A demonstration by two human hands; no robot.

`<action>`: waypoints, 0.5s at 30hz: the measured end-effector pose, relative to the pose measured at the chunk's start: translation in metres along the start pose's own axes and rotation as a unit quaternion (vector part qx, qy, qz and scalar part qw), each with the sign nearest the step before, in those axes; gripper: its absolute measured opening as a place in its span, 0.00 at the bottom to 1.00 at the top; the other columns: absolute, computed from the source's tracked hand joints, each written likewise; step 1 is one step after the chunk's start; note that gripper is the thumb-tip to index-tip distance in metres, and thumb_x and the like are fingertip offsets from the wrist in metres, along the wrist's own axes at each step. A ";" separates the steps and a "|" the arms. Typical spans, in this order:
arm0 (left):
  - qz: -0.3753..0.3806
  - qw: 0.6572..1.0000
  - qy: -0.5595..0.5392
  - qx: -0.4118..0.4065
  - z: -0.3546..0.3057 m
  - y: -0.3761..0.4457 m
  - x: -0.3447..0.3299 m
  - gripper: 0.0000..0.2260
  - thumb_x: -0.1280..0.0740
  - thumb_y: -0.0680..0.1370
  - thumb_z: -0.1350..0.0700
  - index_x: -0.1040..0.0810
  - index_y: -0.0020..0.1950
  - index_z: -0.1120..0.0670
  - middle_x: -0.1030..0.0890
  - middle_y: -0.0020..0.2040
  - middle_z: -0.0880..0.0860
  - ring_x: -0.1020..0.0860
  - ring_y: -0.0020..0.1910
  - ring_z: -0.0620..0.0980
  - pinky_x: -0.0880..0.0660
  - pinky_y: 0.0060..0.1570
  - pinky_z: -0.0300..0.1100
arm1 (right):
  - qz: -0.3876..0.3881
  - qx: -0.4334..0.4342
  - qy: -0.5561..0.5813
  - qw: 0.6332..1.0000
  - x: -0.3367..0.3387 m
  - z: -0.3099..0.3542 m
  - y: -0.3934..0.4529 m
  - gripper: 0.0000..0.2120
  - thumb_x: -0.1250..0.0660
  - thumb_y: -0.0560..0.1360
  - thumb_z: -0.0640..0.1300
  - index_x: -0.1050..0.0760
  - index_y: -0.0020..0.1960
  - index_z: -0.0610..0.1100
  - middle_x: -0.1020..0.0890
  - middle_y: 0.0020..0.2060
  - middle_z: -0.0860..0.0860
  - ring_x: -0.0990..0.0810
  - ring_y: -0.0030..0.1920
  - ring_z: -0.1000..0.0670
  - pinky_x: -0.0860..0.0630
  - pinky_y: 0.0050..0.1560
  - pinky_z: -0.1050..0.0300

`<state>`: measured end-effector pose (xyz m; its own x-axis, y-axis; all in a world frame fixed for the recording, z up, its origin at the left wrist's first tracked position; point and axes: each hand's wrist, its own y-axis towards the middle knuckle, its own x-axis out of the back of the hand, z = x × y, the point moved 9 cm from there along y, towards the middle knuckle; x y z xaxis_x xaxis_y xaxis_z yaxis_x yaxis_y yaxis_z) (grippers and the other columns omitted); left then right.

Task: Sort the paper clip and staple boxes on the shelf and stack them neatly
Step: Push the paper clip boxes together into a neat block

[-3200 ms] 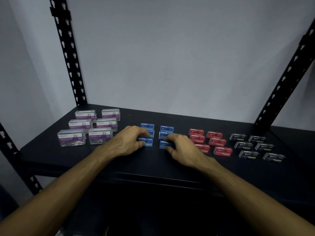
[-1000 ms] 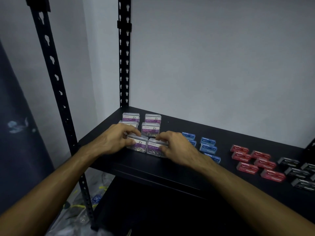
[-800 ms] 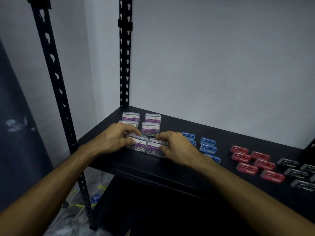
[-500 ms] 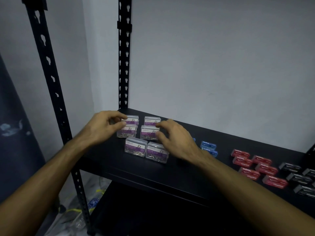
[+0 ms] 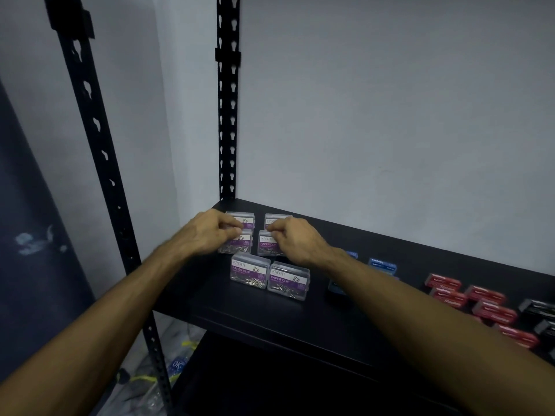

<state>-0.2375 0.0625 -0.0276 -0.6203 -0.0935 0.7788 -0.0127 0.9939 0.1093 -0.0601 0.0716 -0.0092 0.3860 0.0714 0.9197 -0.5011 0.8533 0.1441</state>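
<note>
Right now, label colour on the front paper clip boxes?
Purple band below a white strip, on the clear front paper clip boxes; head view.

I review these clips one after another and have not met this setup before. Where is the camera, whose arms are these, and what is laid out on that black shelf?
There is no machine here: a person wears a camera on the head, so the single view looks forward and down along their own arms. The left hand and right hand reach to the clear paper clip boxes, which sit in two columns on the black shelf. Each hand's fingers curl onto a box in the back rows; whether anything is lifted cannot be told. To the right lie blue staple boxes, red staple boxes and black staple boxes at the edge.
</note>
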 end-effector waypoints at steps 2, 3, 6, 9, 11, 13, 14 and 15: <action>0.003 1.000 -0.011 -0.003 -0.001 0.003 -0.003 0.11 0.32 0.79 0.49 0.18 0.59 0.46 0.17 0.53 0.47 0.21 0.48 0.42 0.24 0.48 0.41 | -0.005 -0.002 0.012 1.000 -0.001 -0.002 -0.001 0.15 0.42 0.82 0.44 0.20 0.63 0.46 0.17 0.59 0.49 0.19 0.57 0.49 0.23 0.60 0.48; 0.004 1.000 -0.011 -0.008 -0.002 0.004 -0.004 0.10 0.31 0.78 0.49 0.17 0.59 0.45 0.17 0.51 0.46 0.21 0.48 0.41 0.25 0.46 0.39 | -0.007 -0.003 0.017 1.000 -0.001 -0.002 -0.002 0.15 0.42 0.83 0.44 0.21 0.64 0.46 0.17 0.60 0.49 0.19 0.57 0.50 0.23 0.60 0.50; 0.011 1.000 -0.004 -0.025 -0.007 0.007 -0.009 0.09 0.31 0.78 0.49 0.17 0.58 0.44 0.17 0.48 0.42 0.21 0.47 0.39 0.26 0.44 0.36 | -0.007 -0.006 0.027 1.000 -0.001 -0.006 -0.005 0.15 0.41 0.83 0.44 0.21 0.66 0.46 0.18 0.62 0.50 0.20 0.58 0.51 0.23 0.60 0.53; 0.025 0.999 -0.001 -0.030 -0.010 0.008 -0.012 0.09 0.31 0.78 0.48 0.17 0.58 0.43 0.17 0.49 0.41 0.21 0.48 0.39 0.25 0.46 0.38 | -0.008 -0.011 0.040 0.999 0.001 -0.010 -0.010 0.15 0.41 0.83 0.43 0.22 0.66 0.46 0.19 0.63 0.50 0.20 0.59 0.51 0.25 0.58 0.58; 0.033 0.999 -0.006 -0.034 -0.014 0.008 -0.015 0.09 0.31 0.78 0.49 0.17 0.57 0.43 0.17 0.50 0.41 0.20 0.50 0.39 0.25 0.48 0.38 | -0.005 -0.012 0.043 0.999 0.003 -0.012 -0.015 0.15 0.41 0.82 0.43 0.21 0.65 0.47 0.19 0.63 0.50 0.20 0.57 0.52 0.25 0.55 0.60; 0.044 0.998 -0.015 -0.039 -0.019 0.006 -0.019 0.09 0.31 0.78 0.50 0.17 0.58 0.44 0.17 0.51 0.41 0.20 0.49 0.38 0.25 0.50 0.37 | -0.002 -0.013 0.041 0.999 0.006 -0.014 -0.021 0.15 0.41 0.82 0.43 0.21 0.64 0.47 0.20 0.64 0.51 0.21 0.58 0.53 0.25 0.55 0.61; 0.049 0.998 -0.016 -0.040 -0.022 0.005 -0.021 0.09 0.32 0.79 0.50 0.17 0.58 0.43 0.17 0.51 0.40 0.21 0.48 0.37 0.25 0.47 0.35 | -0.002 -0.012 0.040 0.999 0.008 -0.014 -0.024 0.15 0.41 0.82 0.42 0.20 0.64 0.46 0.19 0.63 0.51 0.21 0.59 0.53 0.26 0.56 0.61; 0.053 0.998 -0.015 -0.041 -0.025 0.004 -0.022 0.09 0.32 0.79 0.50 0.17 0.57 0.43 0.17 0.49 0.39 0.21 0.46 0.35 0.27 0.44 0.33 | -0.002 -0.010 0.040 0.999 0.009 -0.015 -0.027 0.15 0.41 0.82 0.42 0.20 0.63 0.46 0.19 0.63 0.51 0.21 0.58 0.54 0.26 0.55 0.62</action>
<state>-0.2046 0.0672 -0.0287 -0.6372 0.0141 0.7705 0.1178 0.9899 0.0794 -0.0315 0.0566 -0.0097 0.4493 0.1092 0.8867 -0.4845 0.8636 0.1391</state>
